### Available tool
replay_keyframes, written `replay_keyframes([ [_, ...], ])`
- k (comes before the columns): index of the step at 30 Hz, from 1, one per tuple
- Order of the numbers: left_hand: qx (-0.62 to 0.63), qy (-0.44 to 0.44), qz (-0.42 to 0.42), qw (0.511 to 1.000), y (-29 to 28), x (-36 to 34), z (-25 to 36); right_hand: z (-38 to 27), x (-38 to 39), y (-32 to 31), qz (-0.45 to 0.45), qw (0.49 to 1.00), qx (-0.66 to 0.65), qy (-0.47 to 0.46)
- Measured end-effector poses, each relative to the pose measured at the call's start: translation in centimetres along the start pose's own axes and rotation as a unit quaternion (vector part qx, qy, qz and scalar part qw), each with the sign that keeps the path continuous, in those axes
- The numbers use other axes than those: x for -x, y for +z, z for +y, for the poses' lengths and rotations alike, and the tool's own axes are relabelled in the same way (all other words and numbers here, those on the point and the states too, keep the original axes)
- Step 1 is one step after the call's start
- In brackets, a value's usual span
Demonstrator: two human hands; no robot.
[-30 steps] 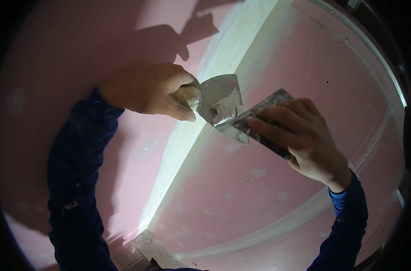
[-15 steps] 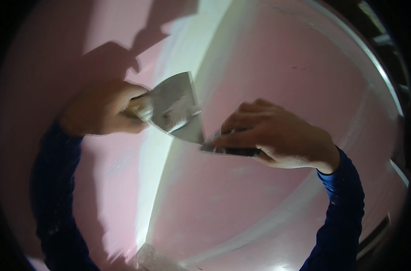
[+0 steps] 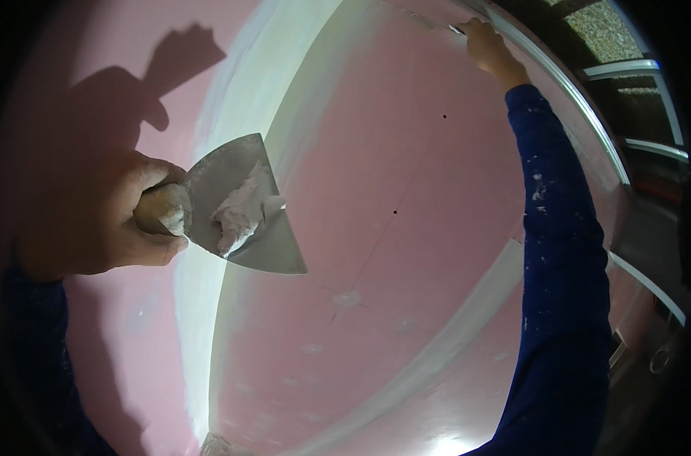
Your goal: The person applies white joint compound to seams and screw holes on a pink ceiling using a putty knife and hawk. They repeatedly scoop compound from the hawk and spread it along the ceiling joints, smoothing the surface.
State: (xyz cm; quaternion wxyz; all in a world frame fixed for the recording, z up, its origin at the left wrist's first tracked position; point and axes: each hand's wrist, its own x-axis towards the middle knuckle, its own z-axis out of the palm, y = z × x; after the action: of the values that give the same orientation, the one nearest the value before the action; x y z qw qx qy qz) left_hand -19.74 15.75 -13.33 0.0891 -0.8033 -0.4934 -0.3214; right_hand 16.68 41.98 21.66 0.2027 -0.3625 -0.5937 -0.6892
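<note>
My left hand (image 3: 95, 216) is closed around the worn handle of a wide, fan-shaped putty knife (image 3: 285, 251). A lump of whitish joint compound (image 3: 239, 213) rests on its metal blade. High at the right, my right hand (image 3: 494, 52) is closed on a smaller putty knife (image 3: 457, 30), of which only a thin edge shows beyond the fingers. That edge is at the pink board (image 3: 421, 167), near the board's far border; whether it touches cannot be seen.
Pink boards meet at a corner covered by a pale band (image 3: 201, 304). Another pale band (image 3: 437, 357) curves across the right board. Two small dark holes and several filled spots dot that board. A metal rail (image 3: 581, 106) and a framed opening (image 3: 642, 72) lie at the right.
My right hand has moved from beside the wide blade to the board's upper right. My left hand and the wide putty knife have shifted left and slightly down in view.
</note>
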Motion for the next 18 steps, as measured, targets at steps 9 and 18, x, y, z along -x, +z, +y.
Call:
replay_keyframes([
  [9, -0.076, -0.032, 0.031, 0.996, 0.2, 0.3, 0.5, -1.6, -0.9, -1.8, -0.123, 0.989, 0.018, 0.081],
  [18, 0.022, -0.129, 0.028, 0.991, 0.7, 0.0, 2.4, -5.3, -3.4, -1.2, -0.150, 0.981, 0.009, 0.126],
])
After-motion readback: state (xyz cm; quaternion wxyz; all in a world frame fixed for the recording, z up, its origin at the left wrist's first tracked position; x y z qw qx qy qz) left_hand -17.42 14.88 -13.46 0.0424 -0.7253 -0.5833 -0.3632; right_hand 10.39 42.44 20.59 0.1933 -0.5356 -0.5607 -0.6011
